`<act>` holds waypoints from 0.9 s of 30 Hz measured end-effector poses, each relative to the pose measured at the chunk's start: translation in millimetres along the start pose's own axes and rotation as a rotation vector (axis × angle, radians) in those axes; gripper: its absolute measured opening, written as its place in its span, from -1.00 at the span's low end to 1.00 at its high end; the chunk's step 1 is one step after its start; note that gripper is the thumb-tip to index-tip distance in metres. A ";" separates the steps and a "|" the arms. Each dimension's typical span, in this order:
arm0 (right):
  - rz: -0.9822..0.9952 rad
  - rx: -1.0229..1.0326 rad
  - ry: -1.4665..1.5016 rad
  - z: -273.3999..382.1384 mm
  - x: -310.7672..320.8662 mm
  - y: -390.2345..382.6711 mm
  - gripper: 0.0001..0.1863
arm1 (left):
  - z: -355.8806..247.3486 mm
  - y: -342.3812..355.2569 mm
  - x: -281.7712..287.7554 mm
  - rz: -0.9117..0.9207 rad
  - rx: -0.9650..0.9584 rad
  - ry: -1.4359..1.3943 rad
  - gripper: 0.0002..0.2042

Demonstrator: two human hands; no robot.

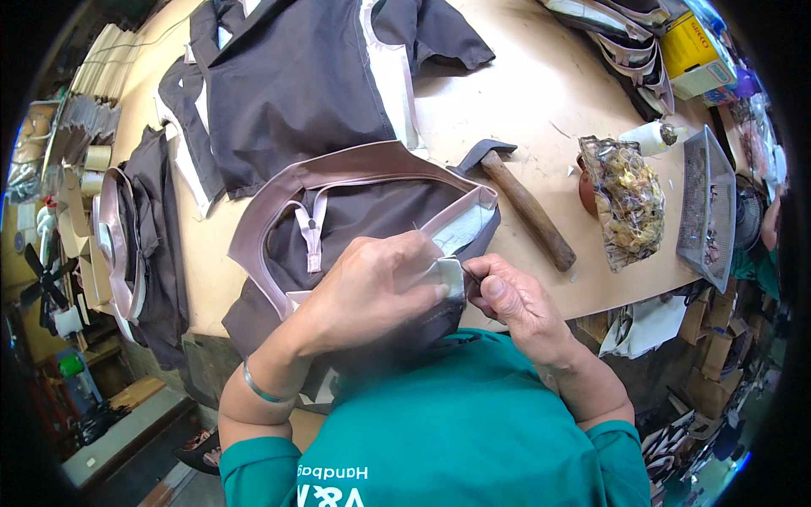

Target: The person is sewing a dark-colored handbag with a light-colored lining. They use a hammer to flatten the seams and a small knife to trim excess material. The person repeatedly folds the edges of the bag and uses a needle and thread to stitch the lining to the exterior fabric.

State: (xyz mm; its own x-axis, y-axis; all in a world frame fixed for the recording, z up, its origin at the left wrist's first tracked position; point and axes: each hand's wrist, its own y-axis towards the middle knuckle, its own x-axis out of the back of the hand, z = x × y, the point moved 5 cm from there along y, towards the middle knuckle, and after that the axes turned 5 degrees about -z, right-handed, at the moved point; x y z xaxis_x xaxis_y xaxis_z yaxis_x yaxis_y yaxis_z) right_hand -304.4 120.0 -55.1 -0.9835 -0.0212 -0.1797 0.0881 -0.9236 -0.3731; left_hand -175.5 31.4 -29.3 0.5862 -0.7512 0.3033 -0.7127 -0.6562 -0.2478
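Centre of the frame: a dark grey bag panel (372, 215) edged with a pale pink trim band (279, 198) is laid on the desk (524, 110), its lower end drawn over the desk edge toward the person. A pink strap with a small snap (312, 232) is seen on the panel, upper left of the hands.

The left hand (376, 291) is laid over the lower right corner of the panel, fingers (422, 275) curled and pressed down onto a small white folded piece (452, 275). This piece is pinched at the fingertips, just beside the right hand. A metal bangle (258, 389) is worn on the left wrist.

The right hand (511, 300) is met with the left at the white piece; thumb and forefinger are closed narrowly on a thin dark tool (471, 275), its kind not to be told. The tool tip is touching or almost touching the white piece.

Right of centre, a wooden-handled hammer (524, 207) is laid aslant on the desk, well apart from the hands. Further right, a clear bag of yellowish scraps (625, 198) and a wire mesh tray (705, 203) are noted. More dark grey panels (296, 76) are spread across the upper centre, and others are stacked at the left edge (148, 237). A yellow box (693, 46) is seen at upper right.
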 end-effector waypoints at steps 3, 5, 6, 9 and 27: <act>-0.052 0.079 -0.170 2.2 0.0 3.3 -0.65 | -1.7 1.9 -1.7 -0.001 0.029 -0.003 -0.80; -0.063 0.078 -0.218 2.6 0.7 5.1 -0.66 | -2.6 3.0 -2.7 0.012 0.028 -0.015 -0.80; -0.061 0.055 -0.209 3.8 1.2 5.2 -0.67 | -2.8 2.9 -3.1 0.007 0.016 -0.027 -0.80; -0.025 -0.045 -0.104 0.2 3.6 8.0 -0.69 | 0.8 3.1 -5.2 0.004 0.007 -0.083 -0.81; -0.037 0.060 -0.080 -10.2 2.4 12.6 -0.65 | 7.6 3.9 -9.4 0.081 0.099 -0.146 -0.79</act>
State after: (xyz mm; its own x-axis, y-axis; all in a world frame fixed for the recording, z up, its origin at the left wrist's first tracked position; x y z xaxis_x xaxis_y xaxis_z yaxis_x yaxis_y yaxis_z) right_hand -304.0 112.2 -69.6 -0.9956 -0.0154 -0.0923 0.0445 -0.9454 -0.3228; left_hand -180.9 35.3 -40.1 0.5830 -0.7997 0.1432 -0.7231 -0.5912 -0.3573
